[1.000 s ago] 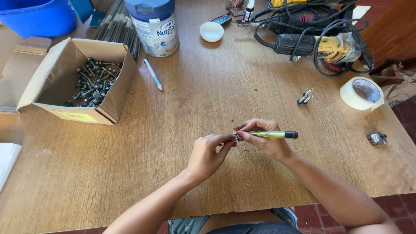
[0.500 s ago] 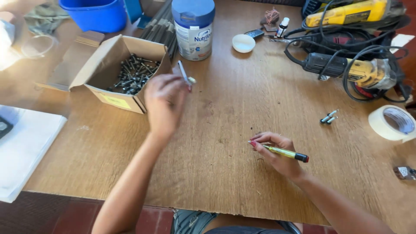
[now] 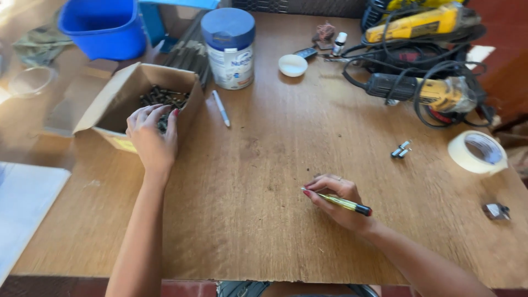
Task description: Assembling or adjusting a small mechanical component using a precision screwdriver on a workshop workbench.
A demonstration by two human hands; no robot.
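Observation:
My left hand (image 3: 152, 133) reaches into an open cardboard box (image 3: 118, 102) at the left of the wooden table (image 3: 264, 220), its fingers down among several dark screws (image 3: 165, 98); whether it grips any is hidden. My right hand (image 3: 336, 201) rests on the table near the front edge and holds a slim yellow-green screwdriver (image 3: 340, 202) with a black end, its tip pointing left.
A blue-lidded white tin (image 3: 229, 48), a pen (image 3: 220, 108), a white lid (image 3: 292, 65), a blue tub (image 3: 104, 27), yellow power tools with tangled cables (image 3: 423, 82), a tape roll (image 3: 476, 152), two small metal bits (image 3: 401, 149) and a white sheet (image 3: 25, 209) surround the work area.
My left hand left the right hand, swung up to the left and dropped into the cardboard box. The right hand stayed low on the table with the screwdriver.

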